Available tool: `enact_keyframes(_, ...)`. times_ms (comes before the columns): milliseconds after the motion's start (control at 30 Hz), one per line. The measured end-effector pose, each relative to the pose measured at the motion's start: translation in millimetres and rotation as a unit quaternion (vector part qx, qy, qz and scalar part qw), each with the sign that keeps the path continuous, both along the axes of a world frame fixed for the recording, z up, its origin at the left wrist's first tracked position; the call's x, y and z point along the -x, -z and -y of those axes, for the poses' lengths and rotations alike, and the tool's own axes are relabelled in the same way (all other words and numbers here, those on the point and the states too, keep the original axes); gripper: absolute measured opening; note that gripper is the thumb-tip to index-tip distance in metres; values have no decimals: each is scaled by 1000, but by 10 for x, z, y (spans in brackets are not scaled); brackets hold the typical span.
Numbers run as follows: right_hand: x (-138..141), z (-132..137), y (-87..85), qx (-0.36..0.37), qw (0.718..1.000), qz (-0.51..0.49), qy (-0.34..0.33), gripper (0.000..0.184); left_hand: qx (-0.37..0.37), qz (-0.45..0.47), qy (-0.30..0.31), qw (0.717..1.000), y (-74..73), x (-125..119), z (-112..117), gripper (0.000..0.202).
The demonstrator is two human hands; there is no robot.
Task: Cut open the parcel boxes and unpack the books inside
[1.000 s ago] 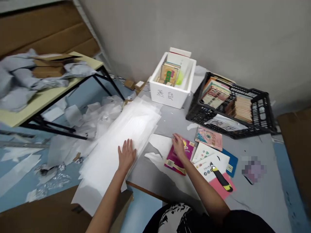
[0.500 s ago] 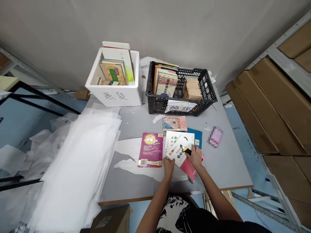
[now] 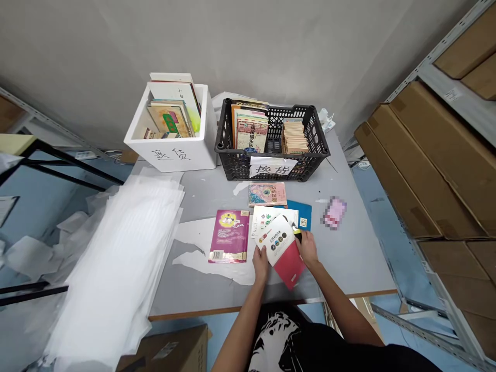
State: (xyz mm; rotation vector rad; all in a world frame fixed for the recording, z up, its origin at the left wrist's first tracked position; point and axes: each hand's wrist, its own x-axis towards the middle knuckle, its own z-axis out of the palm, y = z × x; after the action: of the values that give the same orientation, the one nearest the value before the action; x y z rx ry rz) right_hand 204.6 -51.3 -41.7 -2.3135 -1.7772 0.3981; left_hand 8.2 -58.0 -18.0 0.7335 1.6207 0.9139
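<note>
The left hand [image 3: 260, 264] and right hand [image 3: 308, 247] both grip a white-and-red book [image 3: 279, 248] by its edges, at lower centre of the frame, over the bench [image 3: 351, 258]. A yellow-and-black utility knife [image 3: 297, 235] shows just beside the right hand. A magenta book [image 3: 228, 236] lies to the left; a black plastic crate [image 3: 271, 169] of books sits above, beside a white foam box [image 3: 170, 155].

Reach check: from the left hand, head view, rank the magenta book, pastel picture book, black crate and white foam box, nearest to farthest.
From the left hand:
1. Magenta book: just left, on the table.
2. Pastel picture book: ahead, slightly right.
3. Black crate: farther ahead, behind the picture book.
4. White foam box: ahead and left, beside the crate.
</note>
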Motion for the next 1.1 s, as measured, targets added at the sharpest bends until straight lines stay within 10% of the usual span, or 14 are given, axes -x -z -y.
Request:
enact_keyframes(233, -525, 377, 55, -7, 998, 22, 67, 36, -97, -75, 56, 991, -766, 340, -407, 42)
enact_keyframes(367, -120, 294, -296, -71, 992, -96, 45, 52, -121, -207, 82, 967, -1122, 213, -444, 38)
enact_keyframes(467, 402, 196, -646, -35, 949, -283, -133, 64, -90, -249, 112, 958, -1241, -65, -426, 40)
enact_keyframes(533, 635, 140, -813, -38, 929, -333, -156, 67, -77, -237, 135, 959, -1254, -228, -444, 41)
enact_keyframes(700, 489, -35, -1018, -61, 909, -412, 25, 48, -102, -139, 160, 972, -1068, -212, -615, 44)
enact_keyframes(833, 176, -103, -1142, -2, 819, -568, 76, 51, -43, -111, 103, 987, -809, 50, -677, 53)
enact_keyframes(967, 117, -177, -1131, 24, 766, -630, 127, 51, -34, 81, 111, 990, -703, 140, -584, 55)
enact_keyframes(1100, 119, -475, -1011, -22, 757, -636, 148, 56, -125, 50, 101, 986, -752, 137, -532, 50)
